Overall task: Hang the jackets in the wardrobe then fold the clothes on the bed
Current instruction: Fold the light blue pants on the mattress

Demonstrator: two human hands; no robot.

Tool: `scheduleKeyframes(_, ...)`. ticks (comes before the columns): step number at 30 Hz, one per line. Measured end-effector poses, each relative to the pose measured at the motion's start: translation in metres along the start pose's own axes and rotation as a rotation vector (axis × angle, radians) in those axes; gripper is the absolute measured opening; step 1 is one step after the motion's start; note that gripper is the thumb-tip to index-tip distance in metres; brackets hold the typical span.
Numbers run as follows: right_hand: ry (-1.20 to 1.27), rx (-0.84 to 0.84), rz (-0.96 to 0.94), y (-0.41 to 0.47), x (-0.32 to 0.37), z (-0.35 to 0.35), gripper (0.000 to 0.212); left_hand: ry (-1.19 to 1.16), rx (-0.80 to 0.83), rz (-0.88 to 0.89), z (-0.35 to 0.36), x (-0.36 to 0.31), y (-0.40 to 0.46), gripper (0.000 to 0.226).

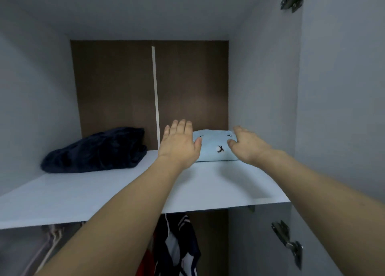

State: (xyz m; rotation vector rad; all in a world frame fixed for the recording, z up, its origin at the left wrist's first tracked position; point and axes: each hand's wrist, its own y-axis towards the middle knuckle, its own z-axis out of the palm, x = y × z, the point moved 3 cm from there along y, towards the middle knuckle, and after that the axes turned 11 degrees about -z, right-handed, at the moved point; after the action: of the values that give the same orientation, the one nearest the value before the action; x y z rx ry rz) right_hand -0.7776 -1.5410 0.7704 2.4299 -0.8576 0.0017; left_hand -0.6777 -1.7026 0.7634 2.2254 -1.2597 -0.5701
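**Wardrobe shelf, both hands at the folded cloth**

White shelf (104, 192): a dark bundle (93, 151) is seen left. Left hand (179, 144), fingers straight, is held beside the folded light-blue garment (214, 148); right hand (248, 144) seemingly rests on it, fingers relaxed. Jackets (179, 244) hang below.

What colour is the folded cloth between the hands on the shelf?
Light blue with small black marks, seen in the head view: folded cloth.

Two hands (179, 144), one folded light-blue garment (214, 145), one dark bundle (95, 149), one shelf (104, 190), two hinges (288, 239).
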Motion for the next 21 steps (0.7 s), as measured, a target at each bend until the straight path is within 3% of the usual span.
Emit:
scheduleKeyframes(12,0.006,-0.094,0.130,-0.143,0.034,-0.072,0.058,0.001,-0.248,0.222,-0.081,-0.013,-0.099,0.067)
scheduleKeyframes(21,-0.296,-0.363,0.098,-0.266,0.108,-0.151,0.055,-0.214,-0.341,0.303,-0.127,-0.031,-0.171,0.073)
